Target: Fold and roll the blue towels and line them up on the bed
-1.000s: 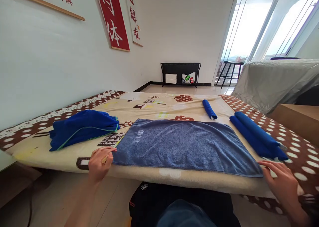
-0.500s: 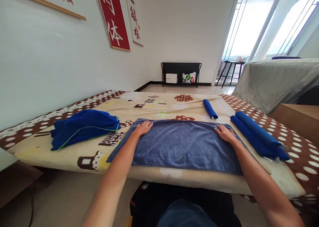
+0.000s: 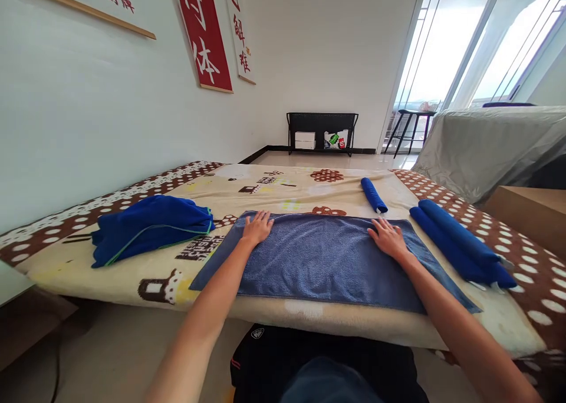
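Note:
A grey-blue towel (image 3: pixel 318 267) lies spread out, wider than deep, along the near edge of the bed. My left hand (image 3: pixel 257 228) rests palm down near its far left corner, fingers stretched out. Toward the far right part of the towel, my right hand (image 3: pixel 388 237) lies flat with its fingers apart. Just beyond my right hand is a rolled blue towel (image 3: pixel 373 195). Two more blue rolls (image 3: pixel 462 241) sit side by side to the right. On the left is a loose heap of bright blue cloth (image 3: pixel 152 229) with green edging.
The bed carries a cream patterned blanket (image 3: pixel 283 188) with brown dotted borders. A white wall (image 3: pixel 88 108) runs along the left. At the right stand a cardboard box (image 3: pixel 530 214) and a piece under a plastic cover (image 3: pixel 495 138). Beyond the bed is a low black rack (image 3: pixel 322 123).
Both hands have slid inward over the towel, the right one further, toward the middle. The towel stays spread, and the rolls and blue heap have not moved.

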Available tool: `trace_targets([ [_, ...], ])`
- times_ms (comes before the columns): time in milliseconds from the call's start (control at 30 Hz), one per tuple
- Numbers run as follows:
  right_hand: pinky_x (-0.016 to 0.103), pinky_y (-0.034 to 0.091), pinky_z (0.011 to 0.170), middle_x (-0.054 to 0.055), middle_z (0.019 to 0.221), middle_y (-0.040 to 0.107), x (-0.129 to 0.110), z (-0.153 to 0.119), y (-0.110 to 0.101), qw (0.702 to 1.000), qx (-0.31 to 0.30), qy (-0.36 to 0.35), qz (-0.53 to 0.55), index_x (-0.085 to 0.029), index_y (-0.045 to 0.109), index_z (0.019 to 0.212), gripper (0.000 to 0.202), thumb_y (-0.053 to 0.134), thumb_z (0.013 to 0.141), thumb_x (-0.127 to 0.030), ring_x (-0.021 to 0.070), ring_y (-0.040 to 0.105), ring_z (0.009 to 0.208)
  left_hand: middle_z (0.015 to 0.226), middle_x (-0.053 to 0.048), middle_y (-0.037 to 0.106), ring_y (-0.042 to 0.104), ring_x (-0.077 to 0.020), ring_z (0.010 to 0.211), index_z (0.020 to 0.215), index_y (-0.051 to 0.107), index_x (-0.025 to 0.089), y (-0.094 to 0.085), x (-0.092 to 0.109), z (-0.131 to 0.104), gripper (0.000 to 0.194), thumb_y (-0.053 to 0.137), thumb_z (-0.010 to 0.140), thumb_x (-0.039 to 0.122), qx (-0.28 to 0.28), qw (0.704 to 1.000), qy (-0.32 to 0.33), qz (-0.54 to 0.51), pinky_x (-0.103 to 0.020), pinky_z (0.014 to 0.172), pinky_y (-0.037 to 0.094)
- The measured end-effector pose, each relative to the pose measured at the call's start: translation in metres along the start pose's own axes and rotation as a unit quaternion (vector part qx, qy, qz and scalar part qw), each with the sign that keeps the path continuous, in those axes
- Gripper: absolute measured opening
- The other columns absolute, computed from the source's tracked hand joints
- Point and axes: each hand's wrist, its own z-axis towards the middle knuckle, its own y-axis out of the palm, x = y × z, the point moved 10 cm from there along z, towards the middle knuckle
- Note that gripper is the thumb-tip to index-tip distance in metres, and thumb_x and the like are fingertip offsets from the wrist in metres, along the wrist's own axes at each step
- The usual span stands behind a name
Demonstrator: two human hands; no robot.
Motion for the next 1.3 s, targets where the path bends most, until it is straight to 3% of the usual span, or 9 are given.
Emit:
trace_targets([
  [133, 0.043, 0.02, 0.12, 0.0, 0.162, 0.023, -0.121, -0.032, 0.018, 0.975, -0.064, -0.211, 0.037, -0.033, 0.031, 0.153, 0.063, 0.027, 0.097, -0.062, 0.0205, 0.02, 0.15, 0.163, 0.0, 0.022, 0.018, -0.0203, 0.151, 0.155, 0.026, 0.032, 0.016, 0.079, 0.002, 0.059, 0.021, 0.1, 0.054, -0.026, 0.992, 0.12, -0.013, -0.048, 0.12, 0.016],
  [233, 0.043, 0.02, 0.121, 0.0, 0.161, 0.022, -0.179, -0.066, 0.028, 0.946, -0.105, -0.302, 0.057, -0.035, 0.029, 0.154, 0.066, 0.025, 0.096, -0.067, 0.02, 0.02, 0.15, 0.163, 0.0, 0.021, 0.018, -0.0211, 0.151, 0.155, 0.026, 0.032, 0.028, 0.11, 0.004, 0.059, 0.021, 0.1, 0.054, -0.042, 0.989, 0.144, -0.019, -0.051, 0.119, 0.016],
  [533, 0.047, 0.011, 0.123, 0.001, 0.16, 0.024, -0.21, -0.15, -0.001, 0.866, -0.209, -0.411, 0.192, -0.033, 0.03, 0.153, 0.064, 0.033, 0.097, -0.063, 0.023, 0.02, 0.15, 0.163, -0.009, 0.023, 0.02, -0.0261, 0.15, 0.152, 0.033, 0.027, 0.031, 0.078, 0.019, 0.06, 0.017, 0.1, 0.052, -0.04, 0.999, 0.027, -0.015, -0.06, 0.117, 0.016],
  [600, 0.043, 0.02, 0.122, 0.0, 0.155, 0.037, -0.205, -0.147, -0.005, 0.849, -0.23, -0.415, 0.233, -0.034, 0.041, 0.148, 0.057, 0.029, 0.099, -0.06, 0.0209, 0.032, 0.145, 0.162, -0.014, 0.023, 0.02, -0.0305, 0.15, 0.153, 0.033, 0.023, 0.03, 0.076, 0.02, 0.062, 0.016, 0.1, 0.051, -0.036, 0.999, 0.005, -0.014, -0.065, 0.115, 0.014],
  [700, 0.04, 0.029, 0.118, 0.001, 0.151, 0.044, -0.177, -0.104, -0.004, 0.902, -0.156, -0.331, 0.228, -0.031, 0.049, 0.143, 0.059, 0.025, 0.099, -0.06, 0.0207, 0.039, 0.142, 0.162, -0.016, 0.022, 0.019, -0.0336, 0.15, 0.153, 0.033, 0.019, 0.031, 0.098, 0.017, 0.064, 0.018, 0.1, 0.052, -0.043, 0.998, 0.035, -0.018, -0.067, 0.114, 0.015],
  [900, 0.047, 0.023, 0.119, 0.004, 0.157, 0.035, -0.134, -0.038, 0.023, 0.958, -0.079, -0.232, 0.148, -0.031, 0.045, 0.146, 0.064, 0.036, 0.093, -0.067, 0.0243, 0.03, 0.146, 0.164, -0.002, 0.02, 0.018, -0.0221, 0.151, 0.154, 0.028, 0.031, 0.04, 0.181, -0.01, 0.062, 0.022, 0.099, 0.058, -0.069, 0.973, 0.215, -0.043, -0.052, 0.119, 0.018],
  [1033, 0.05, 0.015, 0.121, 0.006, 0.159, 0.029, -0.086, -0.001, 0.02, 0.986, -0.023, -0.132, 0.102, -0.028, 0.033, 0.152, 0.063, 0.025, 0.098, -0.059, 0.0238, 0.022, 0.149, 0.164, 0.0, 0.019, 0.019, -0.0228, 0.15, 0.154, 0.025, 0.036, 0.043, 0.205, -0.023, 0.065, 0.023, 0.097, 0.065, -0.071, 0.962, 0.259, -0.047, -0.054, 0.119, 0.016],
  [1167, 0.05, 0.017, 0.12, 0.008, 0.159, 0.031, -0.03, 0.021, 0.024, 0.997, -0.026, -0.046, 0.057, -0.024, 0.034, 0.152, 0.064, 0.024, 0.098, -0.058, 0.024, 0.023, 0.149, 0.163, 0.002, 0.025, 0.022, -0.0228, 0.15, 0.151, 0.033, 0.039, 0.04, 0.188, -0.017, 0.062, 0.027, 0.096, 0.065, -0.053, 0.972, 0.224, -0.035, -0.05, 0.12, 0.017],
  [1300, 0.048, 0.017, 0.12, 0.008, 0.157, 0.034, 0.006, 0.023, 0.027, 0.999, -0.031, 0.003, 0.026, -0.023, 0.036, 0.15, 0.064, 0.021, 0.098, -0.057, 0.0216, 0.025, 0.148, 0.163, -0.01, 0.023, 0.017, -0.0305, 0.151, 0.153, 0.032, 0.025, 0.027, 0.119, 0.002, 0.063, 0.019, 0.1, 0.055, -0.013, 0.996, 0.087, -0.02, -0.061, 0.116, 0.016],
])
